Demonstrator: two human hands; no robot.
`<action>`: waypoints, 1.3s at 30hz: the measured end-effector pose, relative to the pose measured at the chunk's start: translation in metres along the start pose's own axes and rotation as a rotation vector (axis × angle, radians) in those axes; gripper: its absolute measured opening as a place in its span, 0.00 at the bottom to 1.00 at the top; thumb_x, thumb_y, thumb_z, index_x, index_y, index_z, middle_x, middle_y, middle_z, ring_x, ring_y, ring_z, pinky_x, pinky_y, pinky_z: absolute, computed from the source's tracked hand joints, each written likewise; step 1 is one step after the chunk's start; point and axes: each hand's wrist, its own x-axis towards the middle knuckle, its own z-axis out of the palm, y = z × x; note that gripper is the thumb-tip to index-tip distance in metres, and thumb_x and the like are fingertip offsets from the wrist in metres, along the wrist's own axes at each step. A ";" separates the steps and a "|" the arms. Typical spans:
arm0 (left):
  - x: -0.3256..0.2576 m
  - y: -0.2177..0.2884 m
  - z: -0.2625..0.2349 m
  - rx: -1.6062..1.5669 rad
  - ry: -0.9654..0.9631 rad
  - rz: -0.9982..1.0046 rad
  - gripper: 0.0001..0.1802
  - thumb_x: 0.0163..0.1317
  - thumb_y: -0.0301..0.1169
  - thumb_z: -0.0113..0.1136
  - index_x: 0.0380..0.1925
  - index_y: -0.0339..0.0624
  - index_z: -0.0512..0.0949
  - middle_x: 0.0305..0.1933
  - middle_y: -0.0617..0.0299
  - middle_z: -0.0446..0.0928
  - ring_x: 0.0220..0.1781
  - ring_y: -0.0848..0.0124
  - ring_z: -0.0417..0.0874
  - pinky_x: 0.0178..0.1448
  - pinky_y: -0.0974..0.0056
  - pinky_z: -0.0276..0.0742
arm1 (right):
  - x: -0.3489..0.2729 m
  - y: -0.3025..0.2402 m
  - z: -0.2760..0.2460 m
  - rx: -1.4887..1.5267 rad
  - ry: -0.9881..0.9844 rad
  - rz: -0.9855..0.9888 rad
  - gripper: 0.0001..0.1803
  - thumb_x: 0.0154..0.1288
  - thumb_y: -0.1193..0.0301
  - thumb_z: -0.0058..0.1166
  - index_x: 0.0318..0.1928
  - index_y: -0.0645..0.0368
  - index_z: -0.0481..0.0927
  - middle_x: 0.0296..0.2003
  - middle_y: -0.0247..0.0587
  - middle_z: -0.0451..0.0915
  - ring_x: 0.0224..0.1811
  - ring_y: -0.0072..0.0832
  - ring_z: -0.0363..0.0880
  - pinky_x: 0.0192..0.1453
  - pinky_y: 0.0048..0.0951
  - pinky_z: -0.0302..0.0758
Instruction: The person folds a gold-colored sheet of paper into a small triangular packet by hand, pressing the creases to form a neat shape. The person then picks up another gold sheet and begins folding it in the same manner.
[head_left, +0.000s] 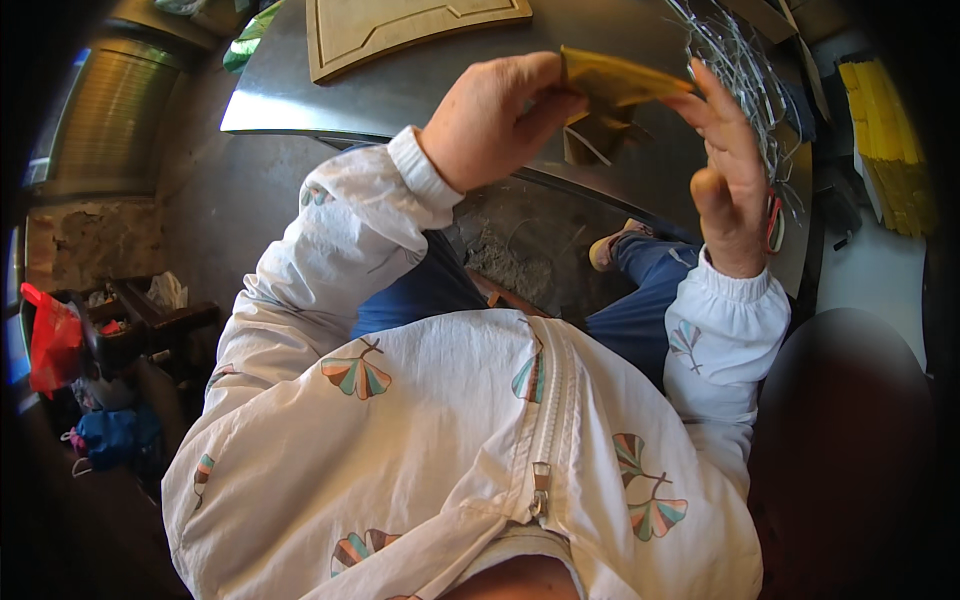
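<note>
My left hand [492, 115] pinches one end of a translucent amber-yellow plastic piece [622, 78], perhaps a small bag or folded film. It is held up above the near edge of a metal table [400, 108]. My right hand [730, 170] is at the piece's other end, its fingers stretched out and spread. The fingertips reach the film's right edge; whether they touch it I cannot tell. Beneath the film hangs a darker flap with a pale strip [588, 145]. Just beyond my right hand lies a tangle of thin silvery strips [745, 85].
A wooden board [420, 30] with a grooved outline lies at the back of the table. Yellow sheets or bags [885, 145] are stacked at the far right. To the left stands a dark bin or rack [150, 310] beside a red plastic bag [55, 340].
</note>
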 end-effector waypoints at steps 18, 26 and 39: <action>0.011 -0.090 0.034 0.630 -0.127 0.313 0.29 0.53 0.47 0.70 0.55 0.49 0.80 0.62 0.60 0.78 0.65 0.62 0.77 0.66 0.51 0.73 | -0.032 0.106 0.045 -0.776 -0.479 -0.019 0.36 0.65 0.47 0.55 0.69 0.48 0.71 0.72 0.26 0.64 0.48 0.36 0.75 0.76 0.52 0.53; -0.027 -0.083 0.029 0.534 -0.474 0.284 0.48 0.52 0.49 0.71 0.73 0.54 0.62 0.79 0.62 0.56 0.80 0.65 0.57 0.79 0.51 0.55 | -0.031 0.100 0.045 -0.763 -0.498 -0.029 0.45 0.56 0.43 0.61 0.70 0.53 0.68 0.74 0.27 0.61 0.49 0.33 0.74 0.77 0.54 0.50; -0.031 -0.080 0.045 0.603 -0.220 0.385 0.30 0.52 0.37 0.72 0.56 0.44 0.79 0.65 0.55 0.74 0.67 0.59 0.77 0.68 0.55 0.75 | -0.042 0.089 0.045 -0.782 -0.488 0.035 0.39 0.53 0.54 0.67 0.67 0.48 0.73 0.70 0.28 0.67 0.44 0.30 0.75 0.74 0.51 0.58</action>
